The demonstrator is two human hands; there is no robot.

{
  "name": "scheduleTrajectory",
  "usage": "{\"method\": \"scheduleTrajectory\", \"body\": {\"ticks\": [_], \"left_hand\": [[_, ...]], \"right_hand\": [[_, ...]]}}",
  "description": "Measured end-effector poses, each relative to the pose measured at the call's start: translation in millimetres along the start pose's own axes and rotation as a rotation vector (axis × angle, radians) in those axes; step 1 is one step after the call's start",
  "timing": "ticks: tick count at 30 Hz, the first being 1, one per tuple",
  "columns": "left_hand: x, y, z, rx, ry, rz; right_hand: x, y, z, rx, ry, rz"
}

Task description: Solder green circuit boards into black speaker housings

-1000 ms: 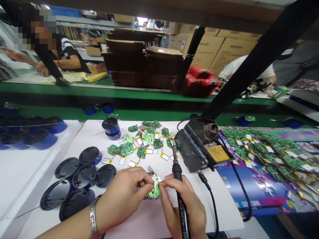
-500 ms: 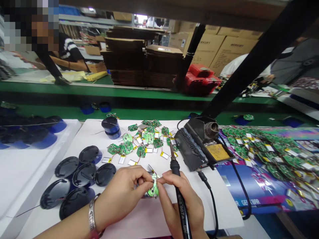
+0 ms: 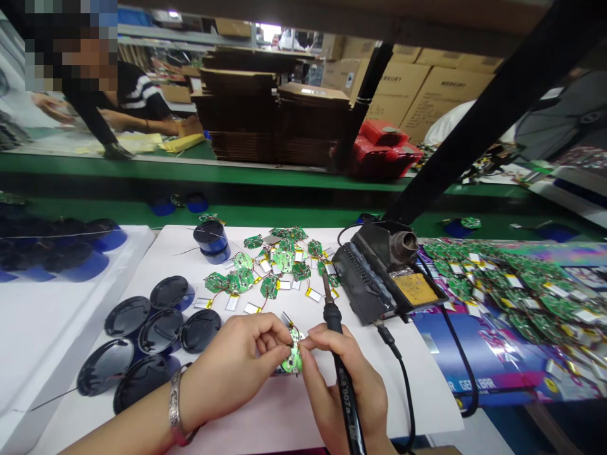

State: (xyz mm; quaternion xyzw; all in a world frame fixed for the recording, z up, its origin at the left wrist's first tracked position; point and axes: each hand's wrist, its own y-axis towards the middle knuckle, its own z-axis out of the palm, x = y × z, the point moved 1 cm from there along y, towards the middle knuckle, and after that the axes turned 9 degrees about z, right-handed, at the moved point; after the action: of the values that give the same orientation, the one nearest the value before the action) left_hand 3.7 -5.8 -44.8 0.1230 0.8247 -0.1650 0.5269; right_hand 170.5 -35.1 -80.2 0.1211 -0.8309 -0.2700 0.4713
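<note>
Pinching a green circuit board [image 3: 294,363], my left hand [image 3: 237,360] faces my right hand [image 3: 366,382], which grips a soldering iron [image 3: 334,319]. More boards [image 3: 285,260] lie beyond both.

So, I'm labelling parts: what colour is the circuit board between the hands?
The circuit board is bright green with small dark parts, best seen in the head view.

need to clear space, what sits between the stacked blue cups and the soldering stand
In the head view, a loose spread of green circuit boards and small silver batteries lies between the stacked cups and the soldering stand.
</note>
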Motion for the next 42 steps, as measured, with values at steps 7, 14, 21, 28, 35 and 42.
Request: {"method": "scheduleTrajectory", "body": {"ticks": [7,14,21,28,35,42], "left_hand": [[-3.9,1.0,-5.3,0.133,-0.03,0.002],[-0.8,3.8,-4.0,0.088,-0.12,-0.026],[-1.7,3.3,-3.3,0.077,-0.088,-0.017],[-5.6,3.4,-5.9,0.149,0.075,0.056],[-0.7,2.1,-3.3,0.111,0.029,0.027],[-4.0,1.4,-3.5,0.129,0.066,0.057]], "right_hand": [[0.4,1.4,-0.2,0.0,0.008,-0.039],[1.0,1.3,-1.1,0.004,0.056,-0.047],[0.6,0.9,-1.5,0.025,0.065,-0.026],[2.8,2.9,-2.6,-0.009,0.052,-0.068],[2.7,1.1,-2.1,-0.009,0.044,-0.062],[1.3,1.3,-1.0,-0.006,0.054,-0.057]]}}
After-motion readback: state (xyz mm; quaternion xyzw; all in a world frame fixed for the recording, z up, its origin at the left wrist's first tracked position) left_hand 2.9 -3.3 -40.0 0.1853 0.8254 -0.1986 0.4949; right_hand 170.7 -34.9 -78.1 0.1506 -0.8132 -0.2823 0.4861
